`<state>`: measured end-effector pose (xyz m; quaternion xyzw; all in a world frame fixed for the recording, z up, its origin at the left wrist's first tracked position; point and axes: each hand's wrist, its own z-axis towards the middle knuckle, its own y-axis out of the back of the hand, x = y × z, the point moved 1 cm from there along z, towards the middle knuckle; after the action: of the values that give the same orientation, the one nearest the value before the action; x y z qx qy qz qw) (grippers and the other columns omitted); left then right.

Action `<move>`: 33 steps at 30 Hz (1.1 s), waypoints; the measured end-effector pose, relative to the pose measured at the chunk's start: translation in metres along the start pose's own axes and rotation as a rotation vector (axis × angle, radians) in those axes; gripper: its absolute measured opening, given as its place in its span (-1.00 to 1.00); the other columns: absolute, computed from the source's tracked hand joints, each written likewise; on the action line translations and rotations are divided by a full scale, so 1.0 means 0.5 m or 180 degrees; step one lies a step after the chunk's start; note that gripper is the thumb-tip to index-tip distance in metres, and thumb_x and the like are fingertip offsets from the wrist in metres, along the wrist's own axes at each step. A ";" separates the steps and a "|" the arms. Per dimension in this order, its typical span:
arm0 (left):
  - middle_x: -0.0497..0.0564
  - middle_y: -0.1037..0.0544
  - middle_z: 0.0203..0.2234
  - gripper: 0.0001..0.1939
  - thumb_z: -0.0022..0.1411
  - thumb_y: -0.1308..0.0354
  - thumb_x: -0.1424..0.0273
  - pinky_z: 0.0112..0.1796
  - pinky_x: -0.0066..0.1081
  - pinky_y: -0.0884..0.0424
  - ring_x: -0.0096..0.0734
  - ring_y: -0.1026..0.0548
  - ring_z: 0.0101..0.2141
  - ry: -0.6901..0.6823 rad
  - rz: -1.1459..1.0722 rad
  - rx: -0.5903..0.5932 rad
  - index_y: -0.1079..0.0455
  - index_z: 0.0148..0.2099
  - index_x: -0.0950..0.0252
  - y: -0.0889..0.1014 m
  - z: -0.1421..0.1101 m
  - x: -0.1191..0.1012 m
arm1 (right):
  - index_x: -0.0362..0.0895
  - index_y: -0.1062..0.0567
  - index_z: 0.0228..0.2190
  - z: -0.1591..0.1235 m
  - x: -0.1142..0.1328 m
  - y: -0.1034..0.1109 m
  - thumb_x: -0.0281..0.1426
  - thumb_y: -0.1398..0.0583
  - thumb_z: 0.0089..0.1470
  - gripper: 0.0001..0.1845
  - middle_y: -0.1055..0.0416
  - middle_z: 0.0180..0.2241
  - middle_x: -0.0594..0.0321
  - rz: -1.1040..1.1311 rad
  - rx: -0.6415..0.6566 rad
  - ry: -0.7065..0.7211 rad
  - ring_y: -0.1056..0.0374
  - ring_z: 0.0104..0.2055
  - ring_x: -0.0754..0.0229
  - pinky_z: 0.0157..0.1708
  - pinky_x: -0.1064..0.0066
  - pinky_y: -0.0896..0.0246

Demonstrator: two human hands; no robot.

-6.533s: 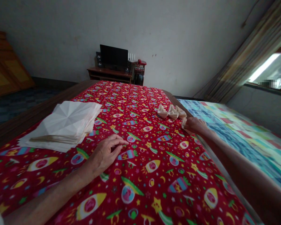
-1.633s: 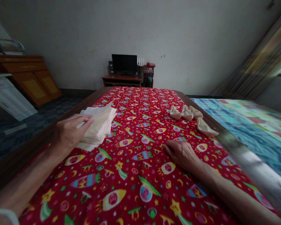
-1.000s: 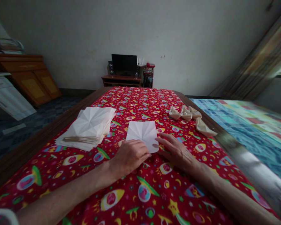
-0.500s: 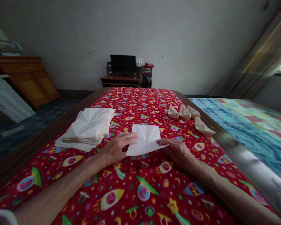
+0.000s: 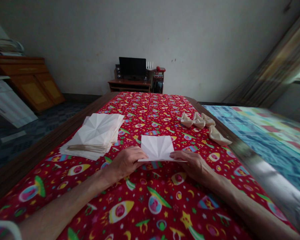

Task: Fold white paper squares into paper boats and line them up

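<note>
A creased white sheet of paper point(image 5: 157, 146) lies in front of me, its near edge raised a little off the cloth. My left hand point(image 5: 130, 160) pinches its near left corner, with the fingertips over the paper. On the opposite side my right hand point(image 5: 191, 161) grips the near right corner, thumb hidden beneath. To the left sits a stack of creased paper sheets point(image 5: 96, 130), the top one marked with star-like folds. Several folded paper boats point(image 5: 199, 120) stand in a group at the right, and one more folded paper boat point(image 5: 218, 136) lies closer to me.
A red patterned cloth point(image 5: 150, 200) covers the table, whose dark wooden edge point(image 5: 72, 136) shows at the left. A bed with a patchwork cover point(image 5: 255, 133) stands at the right. Beyond the table are a monitor point(image 5: 132, 67) and a wooden cabinet point(image 5: 32, 80).
My left hand has taken a sheet from the stack and brought it to the middle. My right hand has left the boats and now holds the sheet too, whose near edge has come up.
</note>
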<state>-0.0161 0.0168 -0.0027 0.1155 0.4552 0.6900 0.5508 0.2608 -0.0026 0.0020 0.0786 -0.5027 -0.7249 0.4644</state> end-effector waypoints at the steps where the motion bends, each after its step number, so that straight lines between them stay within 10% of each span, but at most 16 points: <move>1: 0.05 -0.57 -0.40 -0.76 0.29 -0.04 0.32 -0.25 -0.39 -0.40 -0.36 -0.49 -0.32 0.0121 -0.0011 -0.0021 -0.48 -0.29 0.32 -0.002 -0.001 -0.001 | -0.14 -0.44 -0.23 -0.002 0.002 0.003 -0.38 0.01 0.23 -0.75 -0.50 -0.30 0.10 0.0045 0.0043 -0.0048 -0.42 -0.30 0.20 -0.30 0.41 -0.29; 12: -0.01 -0.54 -0.49 -0.72 0.12 -0.17 0.19 -0.46 -0.49 -0.26 -0.36 -0.46 -0.48 0.2209 0.0200 0.0107 -0.43 -0.27 0.32 -0.007 0.023 -0.027 | -0.16 -0.40 -0.51 0.022 -0.012 -0.009 -0.29 -0.10 0.07 -0.78 -0.38 -0.54 0.31 0.0839 0.0168 -0.1572 -0.28 -0.48 0.27 -0.49 0.49 -0.12; 26: -0.16 -0.46 -0.58 -0.39 0.22 -0.07 0.38 -0.43 -0.47 -0.21 -0.41 -0.44 -0.49 0.2519 0.0953 0.0005 0.01 0.27 0.26 -0.019 0.045 -0.025 | -0.14 -0.33 -0.69 0.083 -0.017 -0.011 -0.22 -0.05 0.03 -0.63 -0.15 -0.70 0.34 -0.0526 0.0314 -0.2222 -0.09 -0.59 0.32 -0.56 0.47 0.19; 33: -0.08 -0.54 -0.46 -0.56 0.21 -0.06 0.38 -0.46 -0.44 -0.24 -0.33 -0.49 -0.44 0.2463 0.1393 0.0402 -0.25 0.15 0.15 -0.011 0.052 -0.033 | -0.15 -0.37 -0.69 0.094 -0.018 -0.011 -0.24 -0.04 0.00 -0.64 -0.15 -0.71 0.32 -0.0695 0.0367 -0.2245 -0.07 -0.60 0.32 -0.57 0.46 0.19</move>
<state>0.0106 0.0154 0.0134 -0.0241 0.6337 0.7536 0.1730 0.2350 0.0353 0.0170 -0.0968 -0.6605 -0.7232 0.1774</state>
